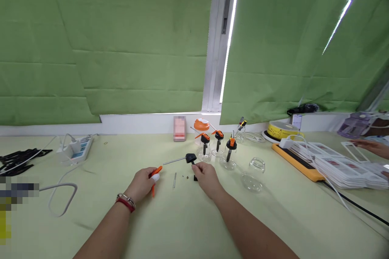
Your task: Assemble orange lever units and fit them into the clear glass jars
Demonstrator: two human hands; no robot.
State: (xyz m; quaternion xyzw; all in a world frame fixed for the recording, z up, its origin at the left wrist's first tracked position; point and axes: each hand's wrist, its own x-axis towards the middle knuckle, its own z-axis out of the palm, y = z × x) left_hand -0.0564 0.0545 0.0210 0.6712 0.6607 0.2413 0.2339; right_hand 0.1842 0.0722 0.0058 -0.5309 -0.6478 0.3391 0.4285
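My left hand (144, 184) is closed around an orange plastic piece (156, 171), whose parts stick out past the fingers. In my right hand (206, 178) is a black part (191, 158) with a rounded head, from which a thin metal rod (174, 161) points left. A short metal pin (174, 180) and tiny bits (187, 177) lie on the table between the hands. A small black piece (195, 178) shows beside my right fingers. Behind that hand stand glass jars with black and orange tops (231, 144). An uncapped clear glass jar (253, 176) sits to the right.
An orange-lidded cup (201, 124) and a pink-screened device (179, 128) stand at the back. Power strips (298, 162) (75, 149) and cables lie on both sides. Stacked white frames (340, 166) are at right, where another person's hand (372, 147) reaches in.
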